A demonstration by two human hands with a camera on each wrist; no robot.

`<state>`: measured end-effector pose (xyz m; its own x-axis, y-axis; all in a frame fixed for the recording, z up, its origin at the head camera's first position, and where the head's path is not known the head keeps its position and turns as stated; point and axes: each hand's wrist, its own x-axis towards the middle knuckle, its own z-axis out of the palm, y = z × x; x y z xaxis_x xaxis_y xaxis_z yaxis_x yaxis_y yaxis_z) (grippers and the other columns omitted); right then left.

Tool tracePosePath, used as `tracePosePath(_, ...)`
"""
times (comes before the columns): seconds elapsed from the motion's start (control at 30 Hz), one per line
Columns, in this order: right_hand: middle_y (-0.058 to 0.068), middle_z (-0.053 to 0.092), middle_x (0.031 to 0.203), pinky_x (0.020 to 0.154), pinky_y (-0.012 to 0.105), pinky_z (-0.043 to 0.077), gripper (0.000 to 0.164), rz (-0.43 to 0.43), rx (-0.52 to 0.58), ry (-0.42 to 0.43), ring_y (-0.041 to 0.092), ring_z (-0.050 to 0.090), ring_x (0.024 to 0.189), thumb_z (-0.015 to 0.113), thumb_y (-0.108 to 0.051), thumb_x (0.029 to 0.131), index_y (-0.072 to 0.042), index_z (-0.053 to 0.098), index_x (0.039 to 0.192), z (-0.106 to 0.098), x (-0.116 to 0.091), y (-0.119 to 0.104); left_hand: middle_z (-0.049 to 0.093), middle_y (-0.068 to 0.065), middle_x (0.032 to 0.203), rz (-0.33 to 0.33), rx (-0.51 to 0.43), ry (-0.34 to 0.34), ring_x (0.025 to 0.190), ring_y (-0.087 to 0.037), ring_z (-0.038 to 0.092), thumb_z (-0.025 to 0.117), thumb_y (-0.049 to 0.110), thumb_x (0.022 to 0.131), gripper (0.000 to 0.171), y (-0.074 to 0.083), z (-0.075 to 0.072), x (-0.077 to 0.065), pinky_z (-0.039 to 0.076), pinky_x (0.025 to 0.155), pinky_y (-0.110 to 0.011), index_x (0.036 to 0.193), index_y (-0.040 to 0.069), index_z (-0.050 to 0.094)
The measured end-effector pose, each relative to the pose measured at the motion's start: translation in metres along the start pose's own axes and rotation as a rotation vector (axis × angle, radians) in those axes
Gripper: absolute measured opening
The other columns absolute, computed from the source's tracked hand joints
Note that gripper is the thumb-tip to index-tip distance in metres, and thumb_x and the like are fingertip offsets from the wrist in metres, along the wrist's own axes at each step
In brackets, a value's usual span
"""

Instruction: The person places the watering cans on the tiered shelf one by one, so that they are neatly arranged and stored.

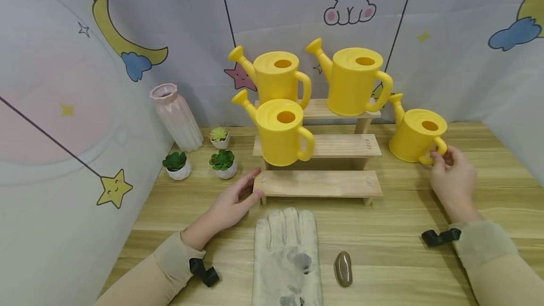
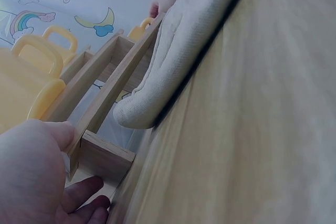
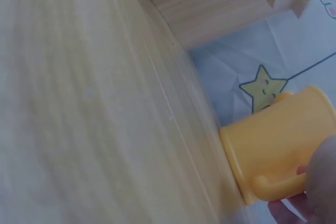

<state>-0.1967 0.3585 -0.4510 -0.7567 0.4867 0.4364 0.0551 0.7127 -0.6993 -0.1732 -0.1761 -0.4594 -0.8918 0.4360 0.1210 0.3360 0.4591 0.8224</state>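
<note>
My right hand [image 1: 454, 176] grips the handle of a yellow watering can [image 1: 414, 135] that stands on the table at the right; the right wrist view shows fingers [image 3: 286, 211] curled at that handle. On the left, my left hand [image 1: 233, 202] touches the end of the wooden tiered stand [image 1: 318, 183], thumb and fingers spread at its lowest step. Two more watering cans, one at left [image 1: 276, 79] and one at right [image 1: 354, 81], sit on the top step. Another watering can [image 1: 280, 133] rests on the middle step's left part.
A pale glove [image 1: 286, 259] and a brown stone [image 1: 343, 269] lie in front of the stand. Left of it are a pink-white vase [image 1: 176, 117] and several small potted succulents [image 1: 223, 163]. A printed cloth [image 1: 272, 8] hangs behind the table.
</note>
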Motion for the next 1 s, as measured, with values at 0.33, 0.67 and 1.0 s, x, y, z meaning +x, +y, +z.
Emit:
tracePosePath(0.33,-0.031,0.062,0.092,0.069,-0.002,0.048,0.027,0.028,0.242,0.132,-0.016,0.06,0.083,0.06,-0.021,0.102,-0.006,0.072,0.12,-0.006,0.0,-0.027,0.039,0.006,0.163,-0.001,0.009,0.003,0.145,-0.019,0.049,0.056,0.046,0.104,0.063,-0.002,-0.001,-0.002,0.044,0.119,-0.04,0.16,0.025,0.035)
tracePosePath(0.67,-0.012,0.073,0.096,0.082,0.011,0.057,0.021,-0.177,0.495,0.354,0.002,0.067,0.086,0.053,-0.008,0.104,-0.01,0.074,0.106,-0.05,-0.004,-0.099,0.039,0.008,0.164,-0.002,0.019,0.004,0.146,-0.019,0.048,0.056,0.046,0.104,0.062,0.0,0.0,0.0,0.044,0.119,-0.039,0.159,0.028,0.035)
tracePosePath(1.0,0.004,0.075,0.092,0.088,0.019,0.06,0.018,-0.362,0.782,0.378,0.011,0.071,0.086,0.06,0.0,0.099,0.013,0.068,0.108,-0.08,-0.031,-0.154,0.039,0.007,0.164,-0.004,0.014,0.003,0.146,-0.019,0.048,0.056,0.046,0.104,0.062,0.001,-0.001,0.0,0.043,0.12,-0.038,0.159,0.027,0.036)
